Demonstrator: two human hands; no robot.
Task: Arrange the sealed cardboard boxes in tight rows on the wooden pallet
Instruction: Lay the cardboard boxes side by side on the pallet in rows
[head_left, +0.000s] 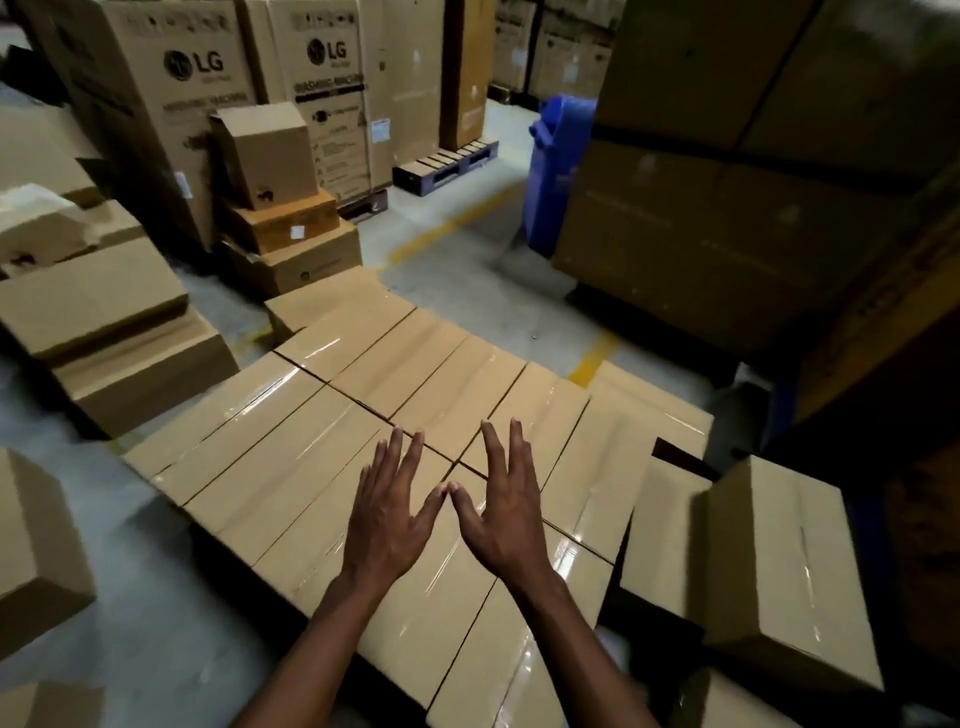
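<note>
Several sealed, tape-shiny cardboard boxes (311, 467) lie side by side in tight rows, forming a flat layer in the middle of the head view. The pallet beneath them is hidden. My left hand (387, 512) and my right hand (501, 512) hover just above this layer, palms down, fingers spread, thumbs nearly touching each other. Neither hand holds anything. One more sealed box (784, 566) sits askew at the layer's right edge, higher than the rest.
Loose boxes are stacked on the left (119, 332) and one stands at the near left (36, 551). Tall LG appliance cartons (171, 104) line the back. A blue bin (558, 171) and a big dark carton stack (753, 182) stand to the right. Grey floor with yellow lines (452, 223) lies between.
</note>
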